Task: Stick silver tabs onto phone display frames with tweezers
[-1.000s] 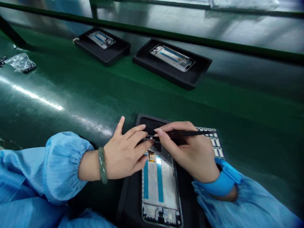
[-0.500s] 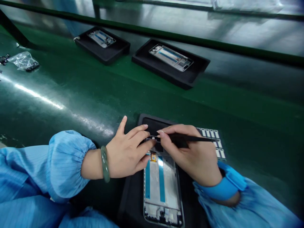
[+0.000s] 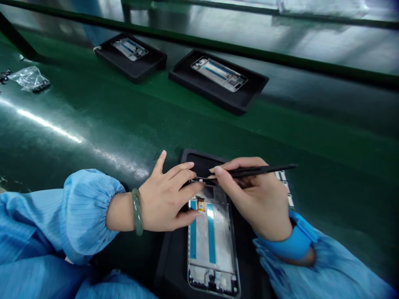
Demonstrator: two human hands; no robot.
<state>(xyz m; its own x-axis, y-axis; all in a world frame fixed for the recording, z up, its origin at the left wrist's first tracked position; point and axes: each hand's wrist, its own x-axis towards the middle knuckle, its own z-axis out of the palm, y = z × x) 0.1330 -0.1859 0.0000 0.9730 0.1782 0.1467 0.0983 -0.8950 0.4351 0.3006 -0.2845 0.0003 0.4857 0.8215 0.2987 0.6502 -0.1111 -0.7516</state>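
Observation:
A phone frame [image 3: 221, 241] with two blue strips and a small orange flex part [image 3: 201, 205] lies in a black tray [image 3: 173, 253] in front of me. My left hand [image 3: 170, 199] rests over the frame's upper left edge, fingers spread, fingertips touching its top end. Black tweezers [image 3: 262, 170] are pinched in my right hand [image 3: 255, 195], their tip at the frame's top edge beside my left fingertips. What lies under the tip is too small to make out.
Two black trays [image 3: 134, 72] [image 3: 212, 93] with phone frames stand at the back. A plastic bag [image 3: 29, 79] and small black parts lie at the far left. Behind my right hand, a sheet of white pieces [image 3: 288, 193] is partly hidden.
My right hand has tilted and the tweezers' rear end has swung up and to the right. My left thumb has shifted slightly towards the orange part. The view has moved a little.

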